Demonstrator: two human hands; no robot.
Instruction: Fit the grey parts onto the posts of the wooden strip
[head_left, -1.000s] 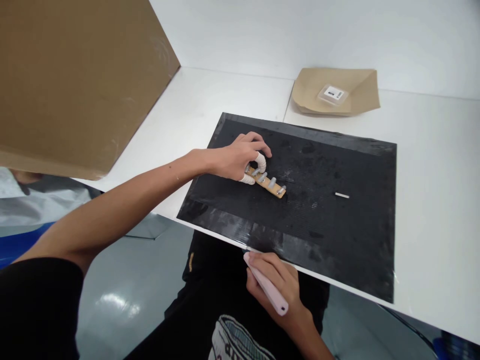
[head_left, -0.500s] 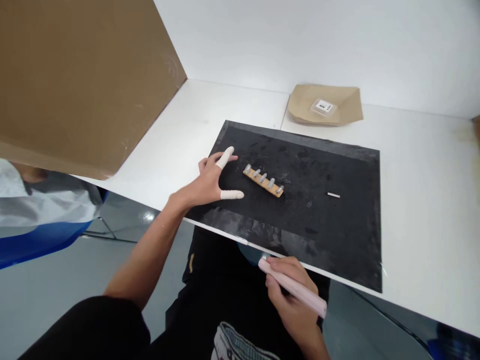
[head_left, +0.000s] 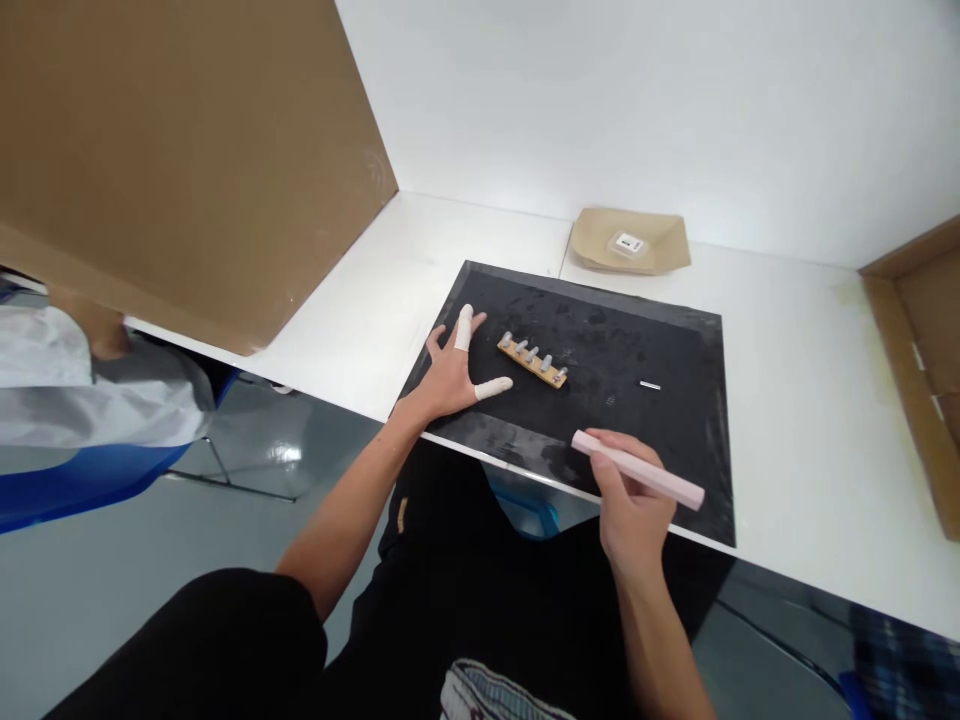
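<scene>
The left hand [head_left: 448,383] has its fingers spread wide with nothing between them, two wearing white covers; whether they press down or hover, I cannot tell. The right hand [head_left: 634,500] has its fingers closed around a pink stick-like tool [head_left: 637,468]. Just right of the left thumb, untouched, lies a wooden strip [head_left: 532,363] bearing a row of grey pieces. A careless sweep of that thumb could skew the strip, as no finger steadies it. Ahead of the right fingers lies a small silver rod [head_left: 649,385], which a brush of the tool might send rolling. Beneath these things is a scuffed black mat [head_left: 675,420] on a white table [head_left: 780,400]. Farther ahead sits a paper tray [head_left: 664,245] holding a clear case [head_left: 627,244]; a cardboard panel [head_left: 187,150] stands far left, hiding most of another person [head_left: 45,350].
</scene>
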